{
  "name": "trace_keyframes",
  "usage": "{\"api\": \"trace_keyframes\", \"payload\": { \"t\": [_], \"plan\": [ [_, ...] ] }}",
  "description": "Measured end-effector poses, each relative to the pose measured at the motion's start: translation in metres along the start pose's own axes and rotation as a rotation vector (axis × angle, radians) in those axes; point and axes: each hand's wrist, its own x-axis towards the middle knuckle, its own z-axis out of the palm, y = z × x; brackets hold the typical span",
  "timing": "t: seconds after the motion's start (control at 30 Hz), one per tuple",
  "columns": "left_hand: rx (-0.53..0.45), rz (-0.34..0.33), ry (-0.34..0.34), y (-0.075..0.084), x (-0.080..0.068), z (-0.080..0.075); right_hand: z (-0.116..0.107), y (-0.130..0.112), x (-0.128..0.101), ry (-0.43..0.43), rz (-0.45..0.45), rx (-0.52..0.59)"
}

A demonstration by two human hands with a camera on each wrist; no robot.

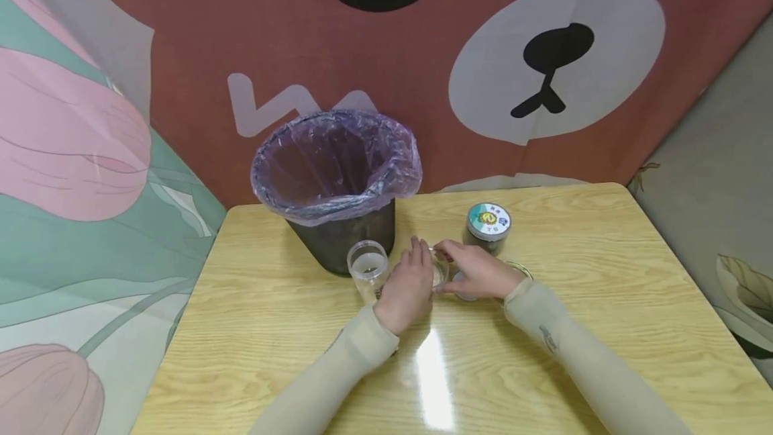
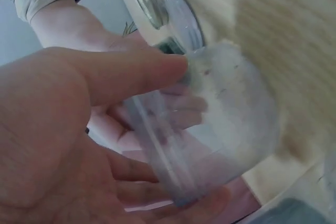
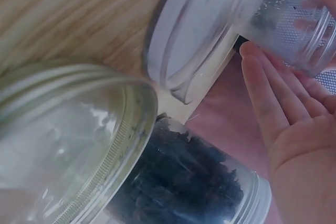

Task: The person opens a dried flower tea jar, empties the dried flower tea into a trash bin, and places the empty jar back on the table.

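Both hands meet at the table's middle around a small clear plastic jar (image 1: pixel 439 275). My left hand (image 1: pixel 417 267) holds it from the left, its thumb (image 2: pixel 136 74) pressed on the jar (image 2: pixel 231 119) wall and fingers under it. My right hand (image 1: pixel 465 264) grips the same jar (image 3: pixel 294 19) from the right; its fingers (image 3: pixel 273 93) lie against the wall. The jar is open, tilted, and shows only a few dark specks inside.
A black bin with a purple liner (image 1: pixel 335 173) stands behind the hands. An open clear jar (image 1: pixel 367 272) sits left of them. A lidded jar of dark contents (image 1: pixel 488 225), a clear lid (image 3: pixel 199 35) and a metal-rimmed lid (image 3: pixel 68 140) lie to the right.
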Motion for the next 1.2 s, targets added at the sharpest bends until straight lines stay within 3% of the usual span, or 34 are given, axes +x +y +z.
{"api": "trace_keyframes", "payload": {
  "t": [0.23,0.5,0.73,1.07,1.2],
  "plan": [
    [-0.071,-0.025,0.029,-0.002,-0.007,0.013,0.008,0.005,-0.001,-0.03,0.008,0.019],
    [0.046,-0.019,0.1,-0.004,-0.005,0.018,0.004,0.004,0.004,-0.007,-0.01,0.002],
    [0.082,-0.017,0.106,-0.005,-0.001,0.016,0.003,0.005,0.007,-0.003,0.001,-0.018],
    [0.036,-0.02,0.08,-0.005,0.002,0.017,0.002,0.005,0.007,0.004,0.0,-0.021],
    [0.027,-0.027,0.107,-0.004,0.002,0.017,0.0,0.005,0.005,0.003,0.007,-0.016]
  ]
}}
